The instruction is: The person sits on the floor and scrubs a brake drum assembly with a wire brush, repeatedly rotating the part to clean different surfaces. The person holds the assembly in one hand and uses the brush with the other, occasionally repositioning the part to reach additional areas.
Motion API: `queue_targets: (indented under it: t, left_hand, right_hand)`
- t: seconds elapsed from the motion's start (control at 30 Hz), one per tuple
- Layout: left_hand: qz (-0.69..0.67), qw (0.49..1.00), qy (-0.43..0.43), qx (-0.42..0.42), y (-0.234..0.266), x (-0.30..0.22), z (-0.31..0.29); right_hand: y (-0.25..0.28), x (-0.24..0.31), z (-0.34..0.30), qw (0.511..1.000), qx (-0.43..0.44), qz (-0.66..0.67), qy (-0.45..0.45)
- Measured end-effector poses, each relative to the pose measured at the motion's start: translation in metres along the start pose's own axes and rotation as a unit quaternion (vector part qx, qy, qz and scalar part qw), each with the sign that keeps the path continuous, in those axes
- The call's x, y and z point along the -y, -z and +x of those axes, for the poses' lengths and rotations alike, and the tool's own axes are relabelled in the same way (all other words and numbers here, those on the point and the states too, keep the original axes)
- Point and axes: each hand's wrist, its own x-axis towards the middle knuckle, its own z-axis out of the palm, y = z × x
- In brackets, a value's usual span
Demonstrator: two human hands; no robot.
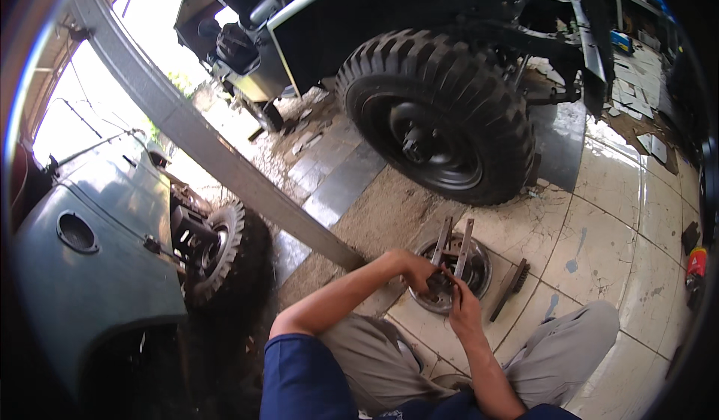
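Observation:
Between my knees a round metal drum (pixel 481 279) lies on the tiled floor. Over it stands a metal bracket with two flat bars (pixel 464 249) pointing away from me. My left hand (pixel 422 276) is closed around the near left end of this bracket, fingers curled under. My right hand (pixel 466 307) pinches the near end of the right bar, thumb and fingers together. The hands hide the bracket's near end, and I cannot make out any small part there. A wire brush (pixel 512 288) with dark bristles lies on the tiles right of the drum.
A dark vehicle with a large knobbly tyre (pixel 442 113) stands just ahead. At left is a grey-green vehicle body (pixel 112 248) with another tyre (pixel 228 255). A slanting metal post (pixel 217 150) comes down close to my left arm. A red bottle (pixel 696 264) stands far right.

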Motion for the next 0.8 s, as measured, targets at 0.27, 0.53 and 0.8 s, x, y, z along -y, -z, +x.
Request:
queue_targets:
  t: [0.27,0.53,0.8]
  left_hand:
    - [0.039,0.999,0.03,-0.012,0.007,-0.024,-0.017]
    - [0.117,0.992,0.032,-0.03,0.02,-0.045,-0.029]
    - [0.071,0.997,-0.012,0.002,0.015,-0.03,-0.024]
  right_hand:
    - [-0.006,-0.009,0.0,0.999,-0.013,0.035,0.033]
    - [-0.003,-0.02,0.004,0.997,-0.014,0.036,0.068]
    - [0.005,0.001,-0.003,1.0,0.005,-0.021,-0.013]
